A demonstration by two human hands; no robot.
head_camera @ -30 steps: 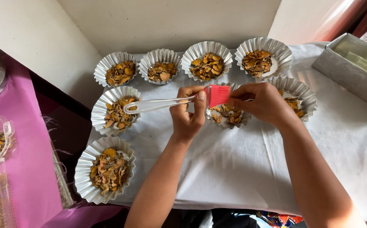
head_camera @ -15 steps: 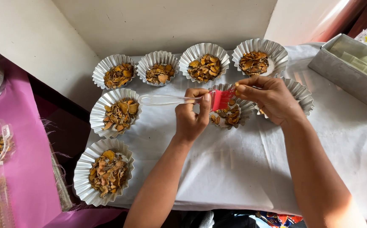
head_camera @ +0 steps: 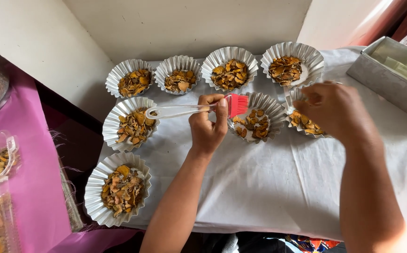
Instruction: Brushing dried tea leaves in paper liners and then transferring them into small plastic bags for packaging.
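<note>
1. Gripping the clear-handled pastry brush with red silicone bristles (head_camera: 198,109), the left hand (head_camera: 208,126) is closing its grip fully around the handle near the head, so the bristles are pointing right over the fluted foil cup of dried yellow-brown slices (head_camera: 256,122) in the second row of the white-clothed counter (head_camera: 259,187).
2. The right hand (head_camera: 337,112) is no longer pinching at the red bristles as it was a moment ago; it is now sitting apart from the brush, hovering over the neighbouring fluted foil cup (head_camera: 304,122) toward the counter's right edge.
3. The right hand's fingers are curling loosely inward; whether they are holding anything cannot be told from this angle.
4. This suggests the fiddling with the bristles is over, and the brush is now being carried by the left hand alone.
5. Six other filled foil cups are sitting along the back edge and down the left edge, one at the near-left corner (head_camera: 118,187), and a grey metal tray (head_camera: 386,82) is resting at the far-right corner.
</note>
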